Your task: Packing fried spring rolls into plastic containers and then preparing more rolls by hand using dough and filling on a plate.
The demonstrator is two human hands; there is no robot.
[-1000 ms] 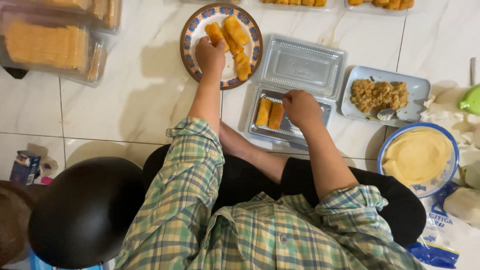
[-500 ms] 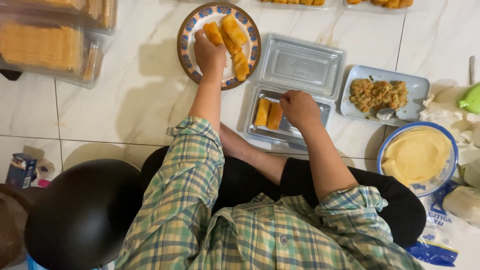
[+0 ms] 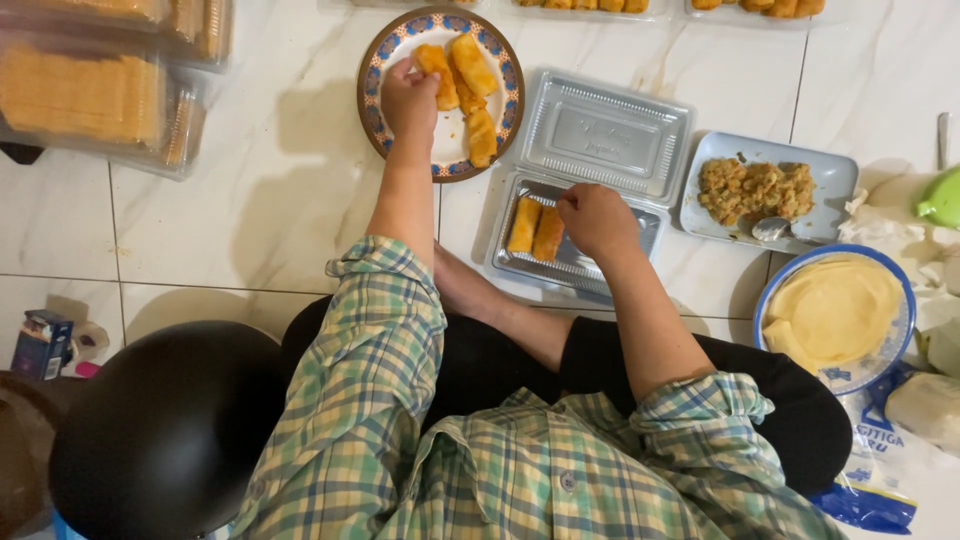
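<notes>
My left hand point(image 3: 408, 95) reaches out over a patterned round plate point(image 3: 385, 130) and pinches the leftmost fried roll point(image 3: 440, 82). Other golden rolls point(image 3: 473, 70) lie on that plate. My right hand point(image 3: 598, 222) rests, fingers curled, inside the lower half of an open clear plastic box point(image 3: 640, 232). It touches the nearer of the two rolls point(image 3: 535, 230) lying side by side in the box. I see nothing gripped in that hand. The box lid point(image 3: 605, 135) lies folded back.
A rectangular dish of crumbly filling point(image 3: 760, 188) with a spoon sits to the right. A blue-rimmed bowl of pale thin wrappers point(image 3: 835, 312) is at lower right. Stacked clear boxes of yellow food point(image 3: 85, 95) stand top left. More filled boxes point(image 3: 590, 6) line the top edge.
My left hand has shifted slightly on the plate and closed on the leftmost roll. My right hand has stayed in the box by the two rolls.
</notes>
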